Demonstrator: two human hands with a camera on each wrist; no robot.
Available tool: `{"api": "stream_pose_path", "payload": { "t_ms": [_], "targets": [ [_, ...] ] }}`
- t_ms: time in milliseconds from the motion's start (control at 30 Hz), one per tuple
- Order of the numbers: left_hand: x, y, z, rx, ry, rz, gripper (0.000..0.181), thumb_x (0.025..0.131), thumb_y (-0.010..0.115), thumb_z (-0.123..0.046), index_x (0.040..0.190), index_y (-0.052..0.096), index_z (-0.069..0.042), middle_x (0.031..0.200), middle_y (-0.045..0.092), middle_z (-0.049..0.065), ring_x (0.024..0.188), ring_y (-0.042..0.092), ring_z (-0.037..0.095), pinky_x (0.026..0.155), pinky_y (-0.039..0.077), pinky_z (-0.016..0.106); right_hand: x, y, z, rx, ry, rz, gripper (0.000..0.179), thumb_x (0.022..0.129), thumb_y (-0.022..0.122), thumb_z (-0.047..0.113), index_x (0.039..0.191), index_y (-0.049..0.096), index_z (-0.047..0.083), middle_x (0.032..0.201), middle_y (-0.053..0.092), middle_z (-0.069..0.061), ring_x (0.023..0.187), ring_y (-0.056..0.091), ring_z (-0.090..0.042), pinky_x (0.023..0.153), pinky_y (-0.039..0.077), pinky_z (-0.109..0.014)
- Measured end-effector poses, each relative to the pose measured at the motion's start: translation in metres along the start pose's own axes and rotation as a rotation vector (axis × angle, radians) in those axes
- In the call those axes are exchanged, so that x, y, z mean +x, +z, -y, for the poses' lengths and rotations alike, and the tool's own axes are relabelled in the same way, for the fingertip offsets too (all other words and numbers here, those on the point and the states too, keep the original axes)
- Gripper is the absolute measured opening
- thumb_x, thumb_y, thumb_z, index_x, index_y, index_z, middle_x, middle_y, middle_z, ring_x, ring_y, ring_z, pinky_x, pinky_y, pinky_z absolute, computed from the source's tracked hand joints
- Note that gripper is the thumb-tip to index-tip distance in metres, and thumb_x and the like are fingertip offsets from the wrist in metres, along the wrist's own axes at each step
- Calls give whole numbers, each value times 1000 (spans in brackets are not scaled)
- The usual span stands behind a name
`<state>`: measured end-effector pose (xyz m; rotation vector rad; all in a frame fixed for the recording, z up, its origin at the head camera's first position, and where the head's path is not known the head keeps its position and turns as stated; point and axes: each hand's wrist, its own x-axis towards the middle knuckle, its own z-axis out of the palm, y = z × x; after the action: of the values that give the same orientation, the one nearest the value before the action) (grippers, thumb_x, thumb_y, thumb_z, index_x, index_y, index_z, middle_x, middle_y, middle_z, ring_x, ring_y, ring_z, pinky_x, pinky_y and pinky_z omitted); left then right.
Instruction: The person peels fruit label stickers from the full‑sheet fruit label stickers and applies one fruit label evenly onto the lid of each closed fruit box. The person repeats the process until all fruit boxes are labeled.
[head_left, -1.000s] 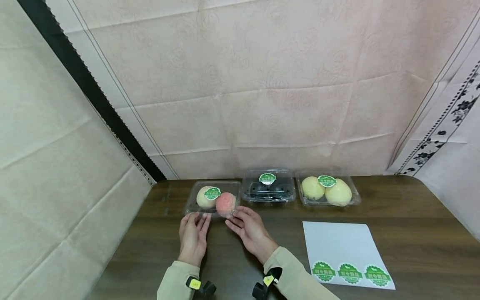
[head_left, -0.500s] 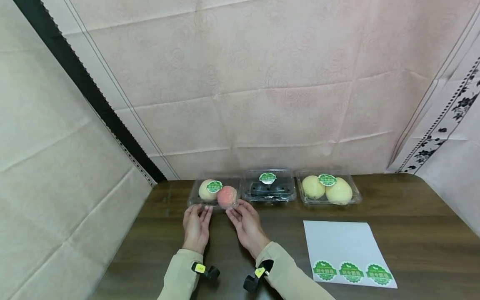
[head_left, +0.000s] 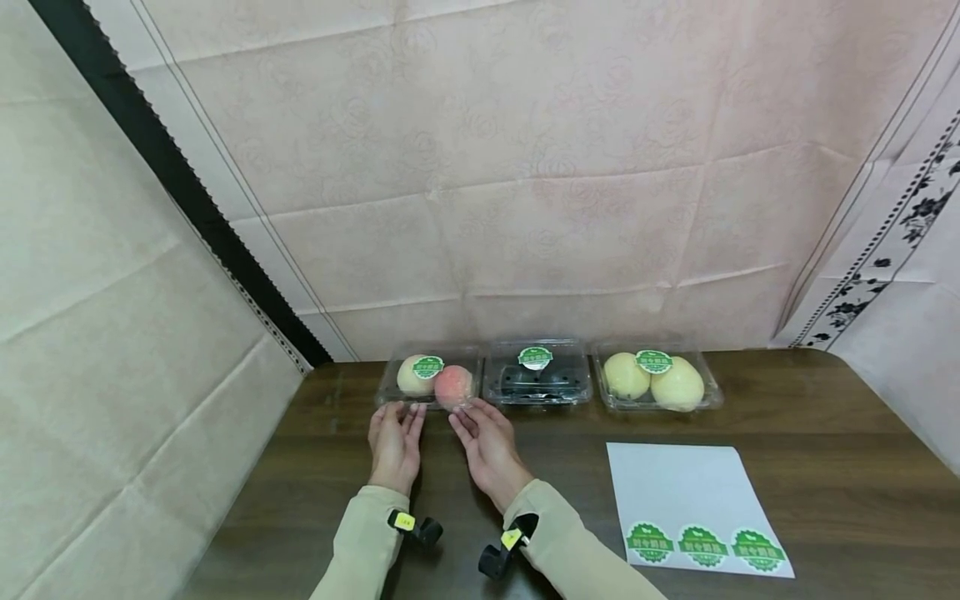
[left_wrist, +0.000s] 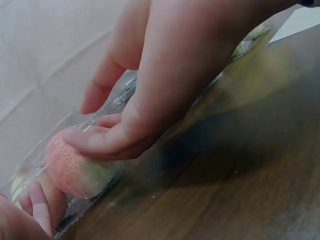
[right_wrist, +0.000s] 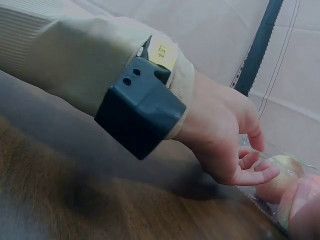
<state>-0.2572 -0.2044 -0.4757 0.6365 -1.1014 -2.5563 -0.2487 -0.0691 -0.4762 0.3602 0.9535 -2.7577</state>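
A clear plastic fruit box (head_left: 471,360) stands at the back left of the table. Inside it lie a pale peach (head_left: 415,377) and a pinker peach (head_left: 453,386), under a lid with a green round sticker (head_left: 428,367). My left hand (head_left: 395,446) holds the box's front left corner, thumb along the front. At the front right corner my right hand (head_left: 491,450) grips with thumb and fingers. In the left wrist view, the right hand's thumb (left_wrist: 95,142) overlaps the pinker peach (left_wrist: 77,170). The right wrist view shows the left hand (right_wrist: 225,132) bent around the box's edge.
A second clear box (head_left: 537,373) with dark fruit sits close to the right. Beyond it a third box (head_left: 656,377) holds two pale yellow-green fruits. A white sheet (head_left: 675,483) with a row of green stickers (head_left: 702,546) lies at the front right. A cloth-covered wall (head_left: 525,208) rises behind.
Both hands have moved the peach box back and slightly right, into line with the other two boxes. Over the last half second it has shifted only a little.
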Motion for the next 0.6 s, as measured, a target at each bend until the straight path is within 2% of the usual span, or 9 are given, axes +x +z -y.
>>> {"api": "stream_pose_path", "payload": {
  "t_ms": [200,433,600],
  "targets": [
    [5,1,0,7,17,-14,11,101,47,-5,103,39,-12,104,41,8,91,54,16,99,51,30,0,0,-2,23,7,26,30,100,52,-2,129,45,-5,114,60,-15,108,64,-25,103,49,-40],
    [5,-1,0,50,10,-7,15,102,50,-7,112,40,-11,110,41,8,96,55,18,99,51,30,1,-3,-1,48,13,28,31,101,51,-1,131,45,-5,117,59,-17,111,63,-26,103,49,-40],
    [5,-1,-1,65,8,14,15,102,50,-7,112,39,-10,111,42,9,94,57,17,99,51,31,0,-5,0,61,0,44,31,102,49,-1,132,43,-6,119,58,-18,114,61,-28,105,47,-41]
  ]
}}
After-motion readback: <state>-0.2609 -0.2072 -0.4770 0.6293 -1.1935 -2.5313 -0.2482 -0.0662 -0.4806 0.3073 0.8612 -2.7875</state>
